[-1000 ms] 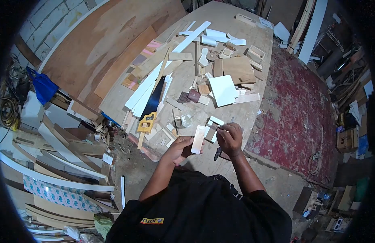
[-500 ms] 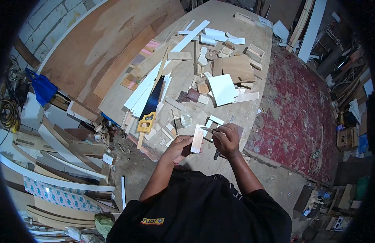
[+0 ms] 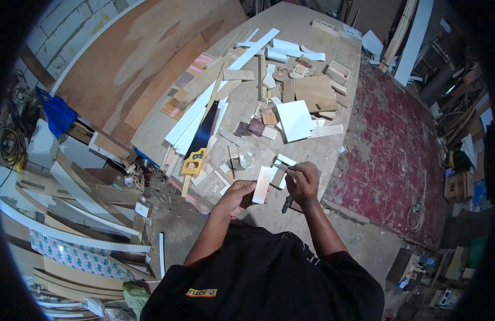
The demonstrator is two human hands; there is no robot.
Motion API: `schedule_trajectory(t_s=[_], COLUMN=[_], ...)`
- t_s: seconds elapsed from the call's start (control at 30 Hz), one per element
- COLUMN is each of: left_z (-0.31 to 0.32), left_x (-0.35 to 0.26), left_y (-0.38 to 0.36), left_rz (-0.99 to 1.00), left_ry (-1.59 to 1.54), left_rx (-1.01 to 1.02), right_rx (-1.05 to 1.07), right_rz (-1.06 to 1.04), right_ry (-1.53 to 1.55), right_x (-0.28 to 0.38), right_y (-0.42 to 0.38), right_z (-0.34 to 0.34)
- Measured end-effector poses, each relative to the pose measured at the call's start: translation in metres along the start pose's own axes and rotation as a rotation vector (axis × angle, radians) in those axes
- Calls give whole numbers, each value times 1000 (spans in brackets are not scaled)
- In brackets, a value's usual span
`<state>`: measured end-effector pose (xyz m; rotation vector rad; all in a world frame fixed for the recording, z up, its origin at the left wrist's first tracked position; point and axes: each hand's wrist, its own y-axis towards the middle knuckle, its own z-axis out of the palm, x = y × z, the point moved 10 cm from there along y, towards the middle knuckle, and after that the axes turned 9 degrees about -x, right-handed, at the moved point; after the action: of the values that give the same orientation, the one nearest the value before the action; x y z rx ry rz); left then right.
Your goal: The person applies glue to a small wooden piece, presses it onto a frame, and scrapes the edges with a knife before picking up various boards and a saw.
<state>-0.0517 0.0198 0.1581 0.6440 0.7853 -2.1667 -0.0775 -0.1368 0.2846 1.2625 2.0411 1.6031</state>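
My left hand [image 3: 238, 197] is closed around the lower left edge of a small flat strip of wood [image 3: 263, 184], held tilted above the near end of the workbench. Just right of the strip, my right hand [image 3: 303, 184] is pinched on a thin pointed tool [image 3: 284, 169], mostly hidden by the fingers. A small white-edged frame piece [image 3: 279, 177] lies on the bench by the right fingertips. Below that hand sits a dark, narrow object [image 3: 287, 204], too small to name. A clear glass [image 3: 246, 159] stands beyond the strip.
A yellow-handled handsaw [image 3: 194, 161] rests on the left of the workbench [image 3: 295, 21]. Wood offcuts, a white square panel [image 3: 296, 120] and curled white sheets [image 3: 285, 48] cover its middle. A large plywood board [image 3: 129, 64] leans at left; red tiled floor [image 3: 386, 155] lies right.
My right hand has drawn back slightly to the right, and the tool's tip has come away from the wood strip. The left hand still holds the strip in nearly the same place.
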Motion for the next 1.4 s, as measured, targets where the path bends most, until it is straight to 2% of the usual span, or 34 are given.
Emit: schedule_trajectory(t_s=[0.17,0.33,0.57,0.8,0.87,0.97,1.1,1.17,1.27,1.4], left_z=[1,-2,-2,1,6,10,8,8,7,9], left_x=[2,5,10,9,10,14,9,10,11,11], left_y=[-3,-4,-6,-8,-10,-11,-12,-12,-11,-12], left_rz=[-45,-67,-103,-112,-138,-160,-158,-177,-182,-197], left_ry=[24,-5,-65,-89,-96,-96,-92,-141,-110,-93], left_rx=[34,93,125,120,153,236,183,187,189,185], right_rx=[58,13,112,63,107,64,35,121,123,69], right_rz=[-55,4,20,49,29,47,16,-54,-77,-28], right_ry=[95,74,194,190,216,189,196,226,231,195], right_x=[11,-2,-5,-7,-6,-12,-3,6,3,-2], right_y=[4,7,3,6,5,4,11,10,7,12], right_z=[3,-3,6,-1,4,2,-7,-4,1,-2])
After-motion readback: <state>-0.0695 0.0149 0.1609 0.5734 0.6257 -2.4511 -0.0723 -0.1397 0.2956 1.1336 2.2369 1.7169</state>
